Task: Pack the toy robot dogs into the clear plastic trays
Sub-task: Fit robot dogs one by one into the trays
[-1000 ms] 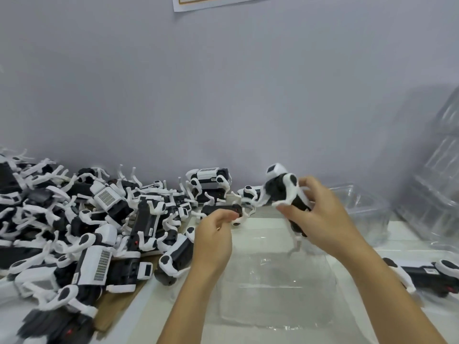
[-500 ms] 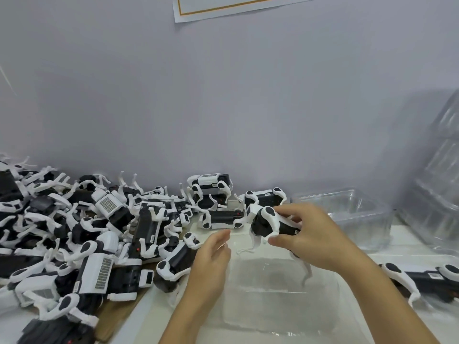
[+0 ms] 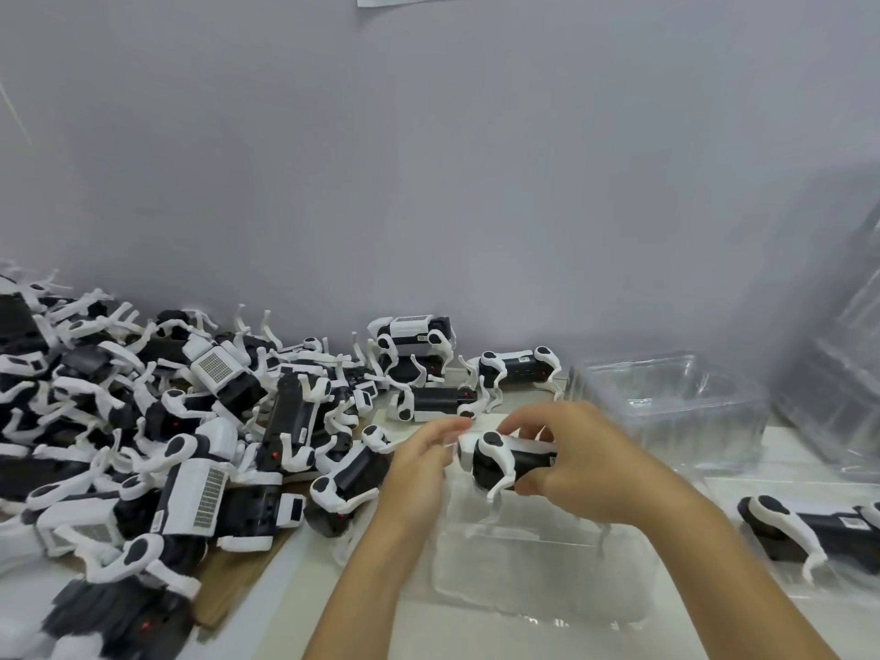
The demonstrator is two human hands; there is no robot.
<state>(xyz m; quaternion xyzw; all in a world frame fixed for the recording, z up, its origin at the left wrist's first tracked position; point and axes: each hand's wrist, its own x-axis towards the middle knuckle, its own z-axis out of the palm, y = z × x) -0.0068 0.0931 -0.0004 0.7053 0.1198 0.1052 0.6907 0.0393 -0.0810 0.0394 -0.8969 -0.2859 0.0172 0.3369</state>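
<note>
**Dog held over the tray**

The right hand [image 3: 585, 464] has its grip clenched round a dog [image 3: 505, 462] just above the near tray [image 3: 538, 578]. The left hand [image 3: 419, 464] pinches its front end. The heap [image 3: 181, 421] crowds the tray's left edge; bare tabletop [image 3: 476, 635] lies nearer.

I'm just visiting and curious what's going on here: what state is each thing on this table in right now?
Toy robot dog: held above the tray, legs down.
Right hand: grips the dog's body.
Left hand: fingers at the dog's front end.
Clear plastic tray: open, with no dog in it.
Pile of toy dogs: loose, jumbled.
Dog at right: lying on its side.
Deep clear container: holds nothing.
</note>
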